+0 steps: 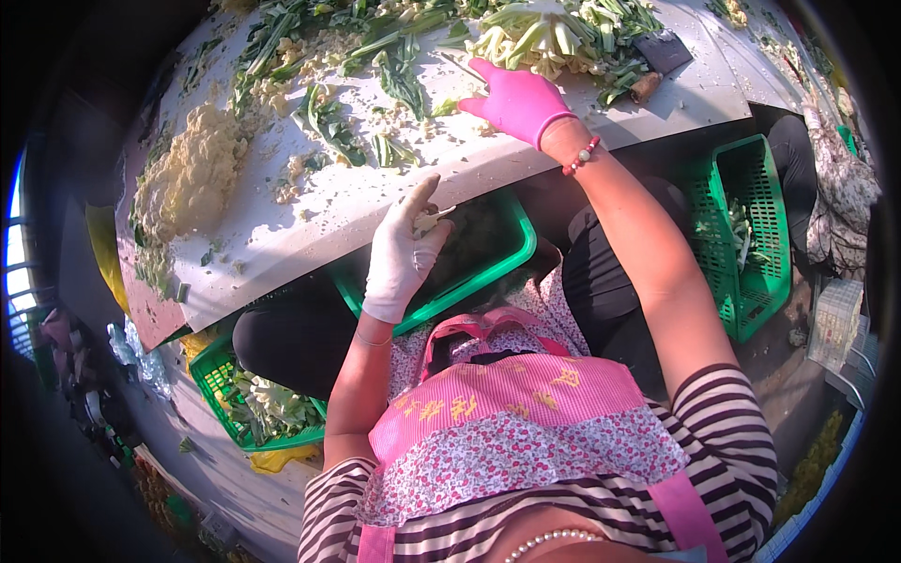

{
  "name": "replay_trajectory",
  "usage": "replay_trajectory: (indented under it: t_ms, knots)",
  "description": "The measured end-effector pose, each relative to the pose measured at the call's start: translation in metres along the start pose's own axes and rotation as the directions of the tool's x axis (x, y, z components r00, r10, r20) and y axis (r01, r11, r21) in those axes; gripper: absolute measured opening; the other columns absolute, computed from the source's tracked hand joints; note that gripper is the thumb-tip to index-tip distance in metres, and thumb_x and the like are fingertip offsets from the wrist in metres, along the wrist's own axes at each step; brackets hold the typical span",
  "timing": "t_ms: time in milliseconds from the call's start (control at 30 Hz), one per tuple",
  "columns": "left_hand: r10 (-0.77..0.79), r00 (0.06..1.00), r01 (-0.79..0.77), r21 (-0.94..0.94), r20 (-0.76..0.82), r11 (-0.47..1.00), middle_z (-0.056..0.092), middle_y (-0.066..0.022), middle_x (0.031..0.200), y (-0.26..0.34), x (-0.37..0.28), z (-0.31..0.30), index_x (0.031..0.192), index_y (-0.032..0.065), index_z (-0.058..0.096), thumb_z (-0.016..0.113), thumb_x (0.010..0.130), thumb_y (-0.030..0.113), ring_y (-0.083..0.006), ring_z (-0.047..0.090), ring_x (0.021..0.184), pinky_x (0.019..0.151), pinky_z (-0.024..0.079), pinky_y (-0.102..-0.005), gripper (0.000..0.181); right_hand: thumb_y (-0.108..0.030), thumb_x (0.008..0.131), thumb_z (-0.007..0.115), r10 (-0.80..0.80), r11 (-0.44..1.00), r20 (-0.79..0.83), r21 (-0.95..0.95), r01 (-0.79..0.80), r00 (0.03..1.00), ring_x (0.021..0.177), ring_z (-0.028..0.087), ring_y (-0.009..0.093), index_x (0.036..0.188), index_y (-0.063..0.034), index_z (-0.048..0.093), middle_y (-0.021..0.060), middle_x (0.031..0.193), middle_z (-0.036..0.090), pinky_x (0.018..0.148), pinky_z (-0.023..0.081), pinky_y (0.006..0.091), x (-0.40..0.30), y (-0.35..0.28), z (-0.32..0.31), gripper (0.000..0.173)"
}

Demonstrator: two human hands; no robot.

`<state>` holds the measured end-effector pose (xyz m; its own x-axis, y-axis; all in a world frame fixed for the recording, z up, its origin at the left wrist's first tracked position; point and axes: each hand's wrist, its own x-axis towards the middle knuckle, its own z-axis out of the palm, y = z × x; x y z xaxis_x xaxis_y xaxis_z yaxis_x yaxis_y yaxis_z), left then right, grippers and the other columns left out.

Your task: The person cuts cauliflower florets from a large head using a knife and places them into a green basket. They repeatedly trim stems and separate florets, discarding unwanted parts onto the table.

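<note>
My right hand (517, 102), in a pink rubber glove, is over the white table (450, 169), holding what looks like a small thin knife (461, 68) that points up and left. Just beyond it lies a cut cauliflower head (538, 39) with its pale stems showing. My left hand (412, 246), in a white glove with soiled fingertips, is at the table's near edge. Its fingers are closed on a small cauliflower piece (429, 220). Below that hand, a green plastic crate (524, 229) sits between my knees, its contents in shadow. Green leaves (401, 81) and crumbs are scattered between the hands.
A large yellowish cauliflower (193, 172) rests at the table's left. A cleaver with a dark blade (663, 51) and wooden handle lies at the upper right among leaves. Green crates with trimmings stand at the lower left (253, 443) and right (764, 302). Another person's dark-clothed leg (792, 176) shows at right.
</note>
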<state>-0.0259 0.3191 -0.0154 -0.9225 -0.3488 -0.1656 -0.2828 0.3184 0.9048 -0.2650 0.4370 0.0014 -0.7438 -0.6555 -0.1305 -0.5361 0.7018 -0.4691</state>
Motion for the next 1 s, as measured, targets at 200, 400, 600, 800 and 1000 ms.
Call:
replay_trajectory:
  t_ms: [200,400,600,800,1000]
  knots:
    - [0.274,0.918,-0.38,0.442,0.287,0.813,0.06,-0.0135,0.094,-0.044,-0.046,0.024,0.138,0.0089,0.053,0.079,0.071,0.01,-0.0327,0.062,0.085,0.075,0.051,-0.0401,0.072,-0.038,0.078,0.069,0.031,0.974,0.029,0.224,-0.037,0.999,0.089,0.067,0.037,0.106,-0.0056,0.06,0.019,0.091,0.069,0.078,0.052,0.0445,0.013,0.022,0.035,0.043]
    - [0.191,0.886,-0.429,0.591,0.422,0.683,0.066,-0.0137,0.109,-0.037,-0.055,-0.016,0.119,0.0072,0.063,0.077,0.074,0.014,-0.0317,0.065,0.096,0.077,0.051,-0.0401,0.047,-0.027,0.079,0.08,-0.157,0.891,0.202,0.451,0.05,0.967,0.073,0.063,0.016,0.128,-0.0033,0.057,0.0089,0.093,0.068,0.072,0.052,0.0322,-0.084,-0.006,0.059,0.059]
    - [0.386,0.794,-0.603,0.691,0.47,0.398,0.049,-0.0141,0.144,0.015,0.04,-0.047,0.142,0.0143,0.047,0.073,0.082,0.027,-0.0368,0.044,0.134,0.109,0.032,-0.0544,0.067,-0.026,0.085,0.072,0.184,0.866,-0.209,0.497,-0.057,0.96,0.069,0.067,0.022,0.117,-0.0046,0.063,0.0111,0.085,0.07,0.066,0.053,0.0327,-0.049,0.028,-0.034,0.04]
    - [0.426,0.885,-0.369,0.842,0.189,0.394,0.042,-0.0149,0.151,-0.072,0.205,-0.094,0.148,0.0131,0.041,0.065,0.085,0.043,-0.0389,0.037,0.139,0.114,0.024,-0.0575,0.074,-0.036,0.087,0.064,0.478,0.822,-0.35,0.501,-0.27,0.806,0.071,0.069,0.026,0.108,-0.0054,0.064,0.0133,0.078,0.068,0.058,0.053,0.0382,0.004,0.106,-0.098,0.037]
    - [0.712,0.657,-0.652,0.661,0.25,0.37,0.039,-0.0251,0.148,0.111,0.231,0.032,0.149,0.0161,0.034,0.089,0.059,0.046,-0.0477,0.04,0.134,0.104,0.037,-0.0624,0.109,-0.028,0.09,0.063,0.585,0.514,-0.089,0.809,-0.284,0.806,0.085,0.072,0.024,0.119,-0.0023,0.056,0.0102,0.112,0.063,0.052,0.05,0.0316,0.014,0.141,-0.092,0.039]
